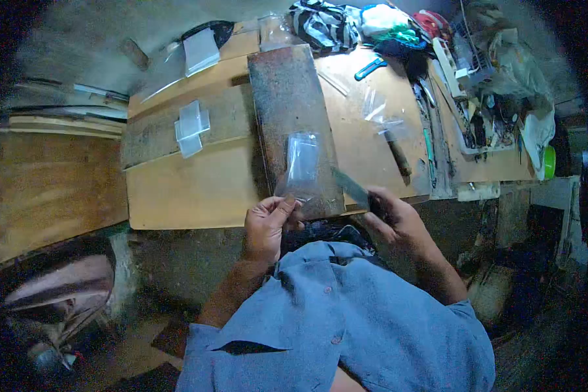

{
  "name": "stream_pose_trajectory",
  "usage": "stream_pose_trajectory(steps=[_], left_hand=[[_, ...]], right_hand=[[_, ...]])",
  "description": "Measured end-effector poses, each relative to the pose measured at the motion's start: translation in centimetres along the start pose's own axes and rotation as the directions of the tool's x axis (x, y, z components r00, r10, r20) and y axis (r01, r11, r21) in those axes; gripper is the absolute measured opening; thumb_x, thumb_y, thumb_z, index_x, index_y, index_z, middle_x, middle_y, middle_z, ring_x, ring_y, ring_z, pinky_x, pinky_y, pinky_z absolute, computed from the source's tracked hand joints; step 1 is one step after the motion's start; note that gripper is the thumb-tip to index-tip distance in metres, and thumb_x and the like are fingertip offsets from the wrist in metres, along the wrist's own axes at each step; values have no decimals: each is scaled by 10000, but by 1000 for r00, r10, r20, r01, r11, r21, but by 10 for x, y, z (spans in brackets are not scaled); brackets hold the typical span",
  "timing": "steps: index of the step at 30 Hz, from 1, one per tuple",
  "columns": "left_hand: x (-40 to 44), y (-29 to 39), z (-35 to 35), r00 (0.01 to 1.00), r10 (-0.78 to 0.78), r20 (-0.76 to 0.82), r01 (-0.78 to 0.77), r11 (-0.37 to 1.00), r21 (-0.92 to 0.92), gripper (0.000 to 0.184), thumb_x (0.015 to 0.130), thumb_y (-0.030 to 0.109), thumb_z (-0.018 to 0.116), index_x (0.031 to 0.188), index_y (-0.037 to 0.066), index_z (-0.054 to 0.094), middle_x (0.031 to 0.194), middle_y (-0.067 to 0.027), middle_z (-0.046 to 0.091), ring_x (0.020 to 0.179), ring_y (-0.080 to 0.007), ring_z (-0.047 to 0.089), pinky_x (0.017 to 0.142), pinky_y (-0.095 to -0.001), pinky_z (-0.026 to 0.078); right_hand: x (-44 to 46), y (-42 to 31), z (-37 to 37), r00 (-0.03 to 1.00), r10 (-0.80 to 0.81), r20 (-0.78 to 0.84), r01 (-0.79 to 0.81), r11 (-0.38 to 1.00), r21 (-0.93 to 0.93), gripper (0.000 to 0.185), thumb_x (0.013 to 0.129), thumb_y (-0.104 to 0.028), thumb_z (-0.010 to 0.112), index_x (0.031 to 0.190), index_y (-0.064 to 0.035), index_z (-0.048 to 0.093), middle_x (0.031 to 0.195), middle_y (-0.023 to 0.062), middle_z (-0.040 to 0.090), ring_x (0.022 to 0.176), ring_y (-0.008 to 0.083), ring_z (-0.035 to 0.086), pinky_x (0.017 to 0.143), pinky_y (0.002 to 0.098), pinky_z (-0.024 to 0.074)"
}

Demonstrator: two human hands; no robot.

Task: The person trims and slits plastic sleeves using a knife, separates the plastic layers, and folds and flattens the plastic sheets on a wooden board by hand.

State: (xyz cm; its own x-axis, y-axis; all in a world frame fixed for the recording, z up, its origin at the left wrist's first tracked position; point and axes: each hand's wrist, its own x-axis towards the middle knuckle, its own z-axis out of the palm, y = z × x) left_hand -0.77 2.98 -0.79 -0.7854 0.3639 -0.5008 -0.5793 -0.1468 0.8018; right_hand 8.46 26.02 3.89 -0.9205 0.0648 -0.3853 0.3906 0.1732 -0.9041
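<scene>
My left hand (268, 225) pinches the near end of a clear plastic packet (303, 157) between thumb and fingers. The packet lies on a long, worn board (291, 91) that stretches away from me over the table. In my right hand (397, 219), fingers closed, is a knife (351, 185); its flat grey blade points up and left across the board's near right edge. The hand hides most of the handle. To the left, several clear plastic pieces (191, 128) lie crossed over one another on the table.
A stack of clear sheets (201, 52) lies at the far left of the table (189, 199). Rightward are a blue utility knife (370, 67), plastic scraps (380, 116), a dark rod (397, 157) and a teal pen (429, 153). A tool-filled tray (487, 149) and bundled bags (325, 26) stand beyond.
</scene>
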Motion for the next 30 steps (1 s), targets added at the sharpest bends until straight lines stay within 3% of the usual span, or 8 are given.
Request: stream_pose_trajectory(steps=[7,10,15,17,21,24,28,30], left_hand=[[2,1,-3,999,-27,-43,23,994,-105,161,883,155,608,843,2,639,720,-76,644,597,-136,595,547,-258,506],[2,2,-4,1000,-26,-9,25,995,-96,147,875,144,617,855,0,641,747,-78,654,618,-138,604,572,-260,509],[-8,5,3,995,-55,81,50,997,58,154,881,136,617,898,-13,647,773,-44,650,685,-102,591,637,-244,491],[-12,8,5,959,-243,148,223,965,142,145,881,119,612,912,-17,651,803,-53,658,716,-106,599,663,-242,490],[-12,3,-4,921,-237,308,126,932,340,164,876,110,615,961,-28,637,843,-67,662,751,-118,603,719,-257,488],[-15,17,0,934,-265,240,242,963,122,186,859,126,640,961,-29,638,838,-69,663,760,-121,604,733,-259,482],[-4,16,-5,942,-190,276,185,982,44,171,846,130,655,923,-22,643,822,-66,661,748,-113,598,720,-252,477],[0,16,-5,947,-184,262,86,935,345,141,846,117,649,897,-14,644,806,-58,659,731,-104,592,706,-250,475]], right_hand=[[-11,-18,9,992,16,122,36,910,-413,382,840,-103,614,1207,-54,520,1036,146,612,946,228,605,851,322,470],[-6,-15,9,989,9,145,54,904,-425,368,869,-227,577,1215,-123,507,1023,165,604,942,351,595,797,412,489],[6,-5,13,988,-93,120,134,902,-411,375,877,-237,567,1226,-120,497,1039,172,602,959,358,589,805,414,485],[10,-4,15,983,-146,114,181,894,-411,381,877,-241,566,1230,-117,494,1045,172,602,962,360,588,806,415,485],[15,-3,17,988,-117,99,149,891,-429,416,865,-253,581,1254,-139,484,1056,159,604,953,356,594,797,419,488],[17,-6,17,988,-109,111,148,872,-467,427,842,-208,604,1247,-133,491,1065,157,607,945,348,603,791,403,497],[21,-10,21,984,-105,147,164,858,-487,428,822,-175,626,1230,-130,506,1041,150,616,910,342,616,769,393,508],[24,-7,23,980,-120,158,185,842,-506,428,820,-180,629,1229,-135,509,1022,147,617,896,342,617,758,397,509]])
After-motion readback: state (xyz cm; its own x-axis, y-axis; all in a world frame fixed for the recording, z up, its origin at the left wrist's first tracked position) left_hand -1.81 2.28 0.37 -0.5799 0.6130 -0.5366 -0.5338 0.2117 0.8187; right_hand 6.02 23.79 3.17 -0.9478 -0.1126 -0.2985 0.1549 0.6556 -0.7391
